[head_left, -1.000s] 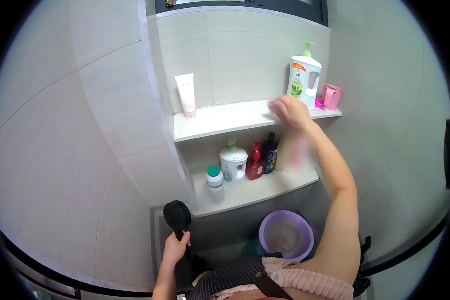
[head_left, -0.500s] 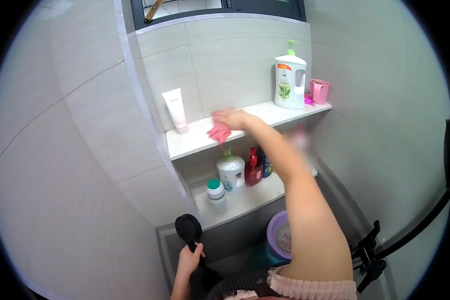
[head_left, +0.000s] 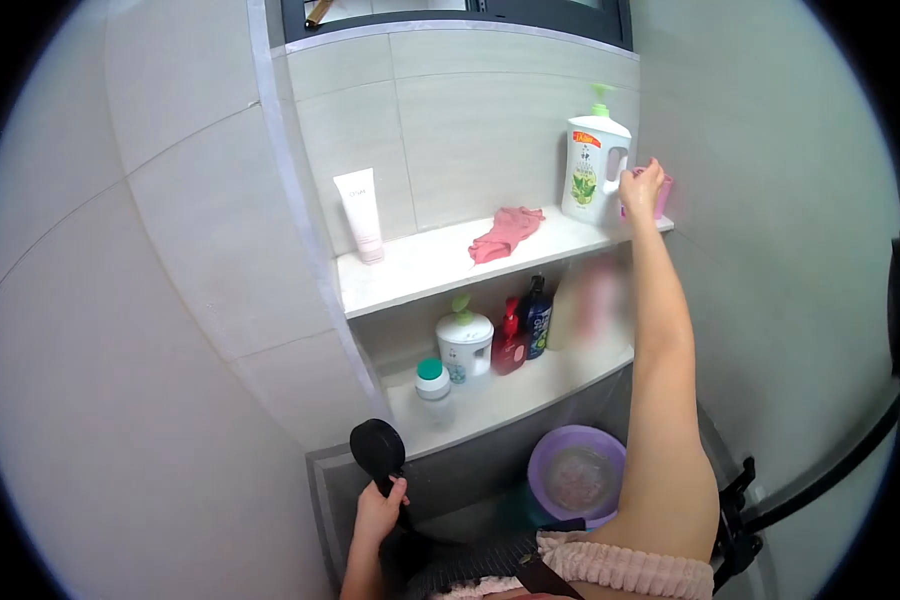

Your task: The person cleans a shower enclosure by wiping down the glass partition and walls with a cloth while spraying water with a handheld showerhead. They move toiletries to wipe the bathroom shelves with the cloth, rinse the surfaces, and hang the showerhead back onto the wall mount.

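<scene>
In my left hand (head_left: 378, 512), low in the view, is a black shower head (head_left: 377, 450), its round face up and my fingers wrapped round the handle. My right hand (head_left: 644, 188) reaches to the right end of the upper shelf, fingers closed at a pink cup (head_left: 665, 196), which it partly hides. Just left of that hand stands a large white pump bottle (head_left: 595, 168) with a green pump. A crumpled pink cloth (head_left: 507, 235) lies on the middle of the upper shelf (head_left: 420, 268).
A white tube (head_left: 361, 215) stands at the upper shelf's left end. Below, the lower shelf (head_left: 525, 400) bears a green-capped jar (head_left: 433, 380), a white pump bottle (head_left: 465, 345), a red bottle (head_left: 510, 345) and a dark bottle (head_left: 536, 318). A purple basin (head_left: 540, 470) sits beneath.
My right hand has let go of the pink cloth, leaving it on the upper shelf, and has moved right to the pink cup. My left hand still grips the shower head.
</scene>
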Tool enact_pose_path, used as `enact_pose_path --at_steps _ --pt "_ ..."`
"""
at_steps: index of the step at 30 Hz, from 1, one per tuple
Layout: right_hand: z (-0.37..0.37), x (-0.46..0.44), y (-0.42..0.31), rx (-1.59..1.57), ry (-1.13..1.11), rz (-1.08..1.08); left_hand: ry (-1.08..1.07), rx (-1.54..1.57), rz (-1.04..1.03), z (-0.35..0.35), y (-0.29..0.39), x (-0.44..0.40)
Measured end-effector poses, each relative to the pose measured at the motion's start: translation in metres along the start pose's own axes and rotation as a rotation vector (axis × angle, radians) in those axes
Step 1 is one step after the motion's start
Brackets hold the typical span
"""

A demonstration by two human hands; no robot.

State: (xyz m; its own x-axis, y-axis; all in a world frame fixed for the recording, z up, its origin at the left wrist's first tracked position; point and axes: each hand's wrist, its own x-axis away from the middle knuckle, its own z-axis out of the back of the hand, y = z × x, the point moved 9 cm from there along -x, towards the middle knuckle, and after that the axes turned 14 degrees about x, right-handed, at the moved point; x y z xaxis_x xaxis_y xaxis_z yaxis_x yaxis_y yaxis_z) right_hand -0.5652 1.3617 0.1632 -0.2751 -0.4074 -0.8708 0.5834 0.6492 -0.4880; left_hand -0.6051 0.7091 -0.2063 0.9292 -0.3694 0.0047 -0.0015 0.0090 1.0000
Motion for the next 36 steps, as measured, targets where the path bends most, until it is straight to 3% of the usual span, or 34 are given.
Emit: enact_pose_path --at_steps 1,3,6,8,11,14,19,21,23,25,27,29,32,34,36 --pt "-0.008 -0.008 0.004 -0.010 -0.004 0.011 0.011 -0.011 0.008 -0.003 -0.002 -0.002" --pt "-0.069 -0.002 0.005 -0.552 -0.558 -0.094 0.013 -0.040 0.003 -0.008 0.000 -0.004" --pt "-0.039 -0.006 -0.007 -0.406 -0.538 -0.139 0.050 -0.095 0.036 -0.021 0.012 0.002" --pt "-0.054 0.006 -0.021 -0.609 -0.680 -0.207 0.019 -0.155 0.037 -0.026 0.013 0.004" --pt "-0.052 0.002 -0.021 -0.729 -0.414 -0.170 0.054 -0.166 0.065 -0.037 0.031 0.017" --pt "-0.016 0.006 -0.048 -1.076 -0.456 -0.219 0.109 -0.219 0.030 -0.043 0.035 0.029" --pt "-0.017 0.019 -0.166 -1.217 -0.714 -0.324 0.095 -0.123 0.032 -0.038 0.045 0.022" --pt "-0.047 0.046 -0.207 -1.119 -0.747 -0.235 0.090 -0.143 0.039 -0.037 0.038 0.021" --pt "-0.030 0.087 -0.248 -1.257 -0.833 -0.341 0.087 -0.164 0.030 -0.037 0.037 0.023" --pt "-0.031 0.123 -0.280 -1.257 -0.997 -0.301 0.061 -0.162 0.048 -0.037 0.038 0.027" --pt "-0.059 0.155 -0.295 -1.115 -0.879 -0.194 0.024 -0.171 0.031 -0.039 0.043 0.025" --pt "-0.032 0.164 -0.301 -1.276 -0.989 -0.310 0.031 -0.140 -0.006 -0.032 0.035 0.018" --pt "-0.003 0.156 -0.304 -1.352 -1.211 0.181 0.009 -0.092 0.007 -0.043 0.043 0.010" --pt "-0.002 0.154 -0.262 -1.109 -1.126 0.289 -0.025 -0.085 0.003 -0.050 0.047 0.005" --pt "-0.011 0.125 -0.203 -0.559 -0.848 0.690 -0.063 -0.074 0.016 -0.059 0.045 -0.001"
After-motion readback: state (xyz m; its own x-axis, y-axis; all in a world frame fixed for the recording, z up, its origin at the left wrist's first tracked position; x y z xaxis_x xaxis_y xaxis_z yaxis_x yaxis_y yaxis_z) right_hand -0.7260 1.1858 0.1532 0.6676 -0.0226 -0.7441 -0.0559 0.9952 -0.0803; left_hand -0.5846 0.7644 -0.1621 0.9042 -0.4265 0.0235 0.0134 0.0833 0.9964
